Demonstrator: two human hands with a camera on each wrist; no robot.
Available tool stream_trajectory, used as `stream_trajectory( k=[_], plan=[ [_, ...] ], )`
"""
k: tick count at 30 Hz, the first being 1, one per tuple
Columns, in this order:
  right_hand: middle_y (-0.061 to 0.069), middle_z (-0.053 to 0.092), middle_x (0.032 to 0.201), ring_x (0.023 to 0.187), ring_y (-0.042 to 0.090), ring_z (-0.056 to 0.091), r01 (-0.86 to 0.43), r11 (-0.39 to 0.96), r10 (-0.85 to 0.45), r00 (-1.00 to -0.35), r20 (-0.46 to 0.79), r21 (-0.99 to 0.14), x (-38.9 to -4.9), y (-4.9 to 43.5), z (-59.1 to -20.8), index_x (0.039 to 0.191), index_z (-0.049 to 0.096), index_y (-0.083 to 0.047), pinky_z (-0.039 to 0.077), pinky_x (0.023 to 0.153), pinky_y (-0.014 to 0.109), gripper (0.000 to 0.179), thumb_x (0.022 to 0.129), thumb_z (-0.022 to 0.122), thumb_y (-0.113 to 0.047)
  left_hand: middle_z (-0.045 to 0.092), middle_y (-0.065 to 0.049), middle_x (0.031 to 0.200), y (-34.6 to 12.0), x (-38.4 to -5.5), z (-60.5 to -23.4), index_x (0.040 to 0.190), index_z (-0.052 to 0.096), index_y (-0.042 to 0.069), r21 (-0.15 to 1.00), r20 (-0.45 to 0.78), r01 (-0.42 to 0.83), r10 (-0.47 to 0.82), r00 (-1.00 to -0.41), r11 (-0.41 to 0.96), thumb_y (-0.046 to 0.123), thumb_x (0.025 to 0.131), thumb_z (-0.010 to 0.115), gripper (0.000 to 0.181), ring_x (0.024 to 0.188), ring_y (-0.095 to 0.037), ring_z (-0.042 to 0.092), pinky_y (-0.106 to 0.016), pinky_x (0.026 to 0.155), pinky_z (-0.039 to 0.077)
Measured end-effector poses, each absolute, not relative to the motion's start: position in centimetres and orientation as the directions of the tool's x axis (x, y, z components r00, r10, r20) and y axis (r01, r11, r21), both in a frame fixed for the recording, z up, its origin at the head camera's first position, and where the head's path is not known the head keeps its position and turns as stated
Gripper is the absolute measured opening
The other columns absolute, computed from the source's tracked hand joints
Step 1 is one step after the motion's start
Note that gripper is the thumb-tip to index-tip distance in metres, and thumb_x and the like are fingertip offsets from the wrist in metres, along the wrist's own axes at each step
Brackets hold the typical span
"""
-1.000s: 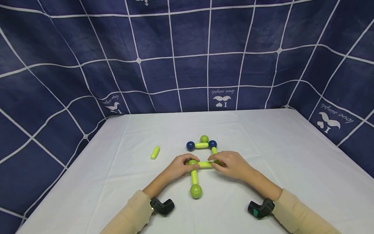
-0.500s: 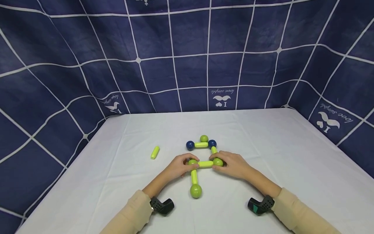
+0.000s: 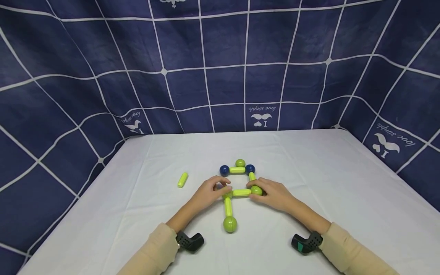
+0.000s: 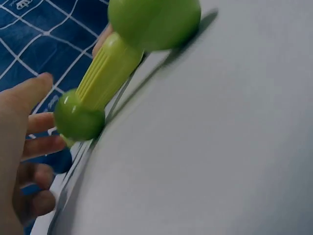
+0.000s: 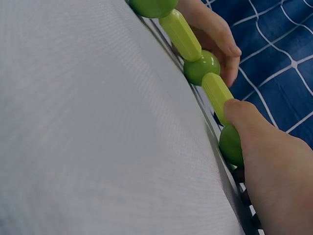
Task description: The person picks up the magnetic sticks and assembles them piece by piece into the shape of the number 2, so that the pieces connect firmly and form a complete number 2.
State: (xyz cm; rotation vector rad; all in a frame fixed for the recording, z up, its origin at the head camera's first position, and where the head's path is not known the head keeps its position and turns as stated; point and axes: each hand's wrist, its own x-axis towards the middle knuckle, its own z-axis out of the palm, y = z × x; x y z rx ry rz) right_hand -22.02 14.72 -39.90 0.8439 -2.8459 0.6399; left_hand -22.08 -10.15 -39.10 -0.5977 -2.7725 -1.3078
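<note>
Green balls and yellow-green rods form a joined chain on the table. My left hand (image 3: pixel 207 193) has its thumb lifted off the left corner ball (image 4: pixel 79 116); its fingers are spread beside that ball. My right hand (image 3: pixel 273 193) grips the right corner ball (image 3: pixel 256 190), thumb near the end of the crosswise rod (image 3: pixel 241 193). From the left corner a rod (image 3: pixel 228 207) runs toward me to a green ball (image 3: pixel 230 224). Beyond the right corner, a rod (image 3: pixel 252 176) leads to a blue ball (image 3: pixel 249 169), and another rod (image 3: pixel 237 170) joins it to a second blue ball (image 3: pixel 224 170).
A loose yellow-green rod (image 3: pixel 183 179) lies on the white-covered table (image 3: pixel 148 229) to the left. Behind the blue balls sits a green ball (image 3: pixel 240 163). A dark blue curtain with white lines (image 3: pixel 223 88) stands behind the table.
My left hand has let go of the left corner ball and drawn slightly back. Over the last second my right fingers have shifted, showing more of the right corner ball.
</note>
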Motion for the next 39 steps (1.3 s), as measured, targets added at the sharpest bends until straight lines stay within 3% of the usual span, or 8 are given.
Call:
stream_trajectory(
  k=[3, 6, 9, 16, 20, 28, 34, 39],
  plan=[
    [-0.011, 0.057, 0.094, 0.076, 0.003, 0.046, -0.543, 0.757, -0.499, -0.84, 0.214, -0.365, -22.0, 14.8, -39.9, 0.113, 0.057, -0.031, 0.036, 0.064, 0.021, 0.035, 0.083, 0.057, -0.049, 0.06, 0.003, 0.089, -11.3, -22.5, -38.9, 0.096, 0.065, 0.019, 0.58, 0.342, 0.386, 0.215, -0.915, 0.717, 0.032, 0.086, 0.06, 0.018, 0.071, -0.009, 0.05, -0.022, 0.061, 0.04],
    [-0.012, 0.057, 0.093, 0.075, 0.004, 0.046, -0.537, 0.756, -0.496, -0.843, 0.21, -0.373, -22.1, 14.8, -39.9, 0.114, 0.057, -0.031, 0.036, 0.064, 0.021, 0.035, 0.083, 0.058, -0.048, 0.059, 0.002, 0.087, -13.0, -23.2, -38.7, 0.093, 0.064, 0.019, 0.402, 0.477, 0.34, 0.123, -0.87, 0.85, 0.028, 0.085, 0.06, 0.013, 0.068, -0.011, 0.054, -0.024, 0.054, 0.041],
    [-0.012, 0.056, 0.093, 0.075, 0.003, 0.045, -0.531, 0.759, -0.489, -0.847, 0.209, -0.376, -22.0, 14.9, -39.9, 0.114, 0.057, -0.031, 0.036, 0.065, 0.021, 0.034, 0.083, 0.058, -0.047, 0.057, -0.002, 0.092, -15.1, -23.9, -38.3, 0.099, 0.062, 0.016, 0.332, 0.474, 0.243, 0.061, -0.878, 0.911, 0.03, 0.085, 0.06, 0.02, 0.071, -0.016, 0.057, -0.029, 0.052, 0.042],
    [-0.013, 0.056, 0.092, 0.074, 0.003, 0.045, -0.529, 0.758, -0.493, -0.847, 0.198, -0.382, -21.9, 14.8, -39.8, 0.115, 0.057, -0.031, 0.035, 0.064, 0.02, 0.035, 0.083, 0.058, -0.046, 0.05, -0.013, 0.115, -19.0, -24.9, -38.0, 0.121, 0.044, 0.008, 0.483, 0.1, 0.034, -0.017, -0.995, 0.875, 0.039, 0.082, 0.059, 0.052, 0.101, -0.028, 0.055, -0.044, 0.076, 0.045],
    [-0.014, 0.055, 0.091, 0.074, 0.004, 0.045, -0.524, 0.759, -0.487, -0.851, 0.197, -0.387, -22.0, 14.8, -39.7, 0.114, 0.056, -0.032, 0.036, 0.065, 0.02, 0.034, 0.083, 0.058, -0.046, 0.052, -0.017, 0.111, -19.7, -25.1, -37.7, 0.12, 0.044, 0.003, 0.535, -0.031, 0.015, 0.037, -0.999, 0.845, 0.031, 0.082, 0.06, 0.05, 0.098, -0.029, 0.054, -0.044, 0.082, 0.043],
    [-0.013, 0.055, 0.092, 0.076, 0.004, 0.046, -0.523, 0.755, -0.487, -0.851, 0.195, -0.395, -21.9, 14.8, -39.8, 0.115, 0.056, -0.031, 0.036, 0.066, 0.021, 0.035, 0.083, 0.058, -0.046, 0.058, -0.018, 0.103, -19.3, -25.0, -37.0, 0.122, 0.047, -0.003, 0.545, -0.094, -0.028, 0.028, -0.995, 0.838, 0.02, 0.085, 0.059, 0.045, 0.095, -0.027, 0.055, -0.04, 0.082, 0.046],
    [-0.014, 0.055, 0.093, 0.076, 0.003, 0.045, -0.528, 0.755, -0.493, -0.848, 0.194, -0.388, -22.0, 14.8, -40.0, 0.115, 0.056, -0.032, 0.036, 0.066, 0.021, 0.035, 0.084, 0.057, -0.047, 0.056, -0.012, 0.093, -18.5, -24.9, -36.7, 0.119, 0.051, -0.005, 0.615, -0.116, 0.003, 0.095, -0.989, 0.788, 0.02, 0.087, 0.059, 0.042, 0.073, -0.015, 0.05, -0.024, 0.063, 0.041],
    [-0.014, 0.054, 0.092, 0.075, 0.004, 0.045, -0.528, 0.757, -0.492, -0.848, 0.194, -0.385, -22.1, 14.8, -40.0, 0.115, 0.056, -0.032, 0.035, 0.065, 0.02, 0.035, 0.084, 0.057, -0.047, 0.058, -0.01, 0.088, -16.5, -24.2, -35.9, 0.111, 0.056, -0.003, 0.68, -0.089, 0.073, 0.181, -0.98, 0.73, 0.019, 0.085, 0.062, 0.034, 0.061, -0.012, 0.053, -0.022, 0.055, 0.041]
  ],
)
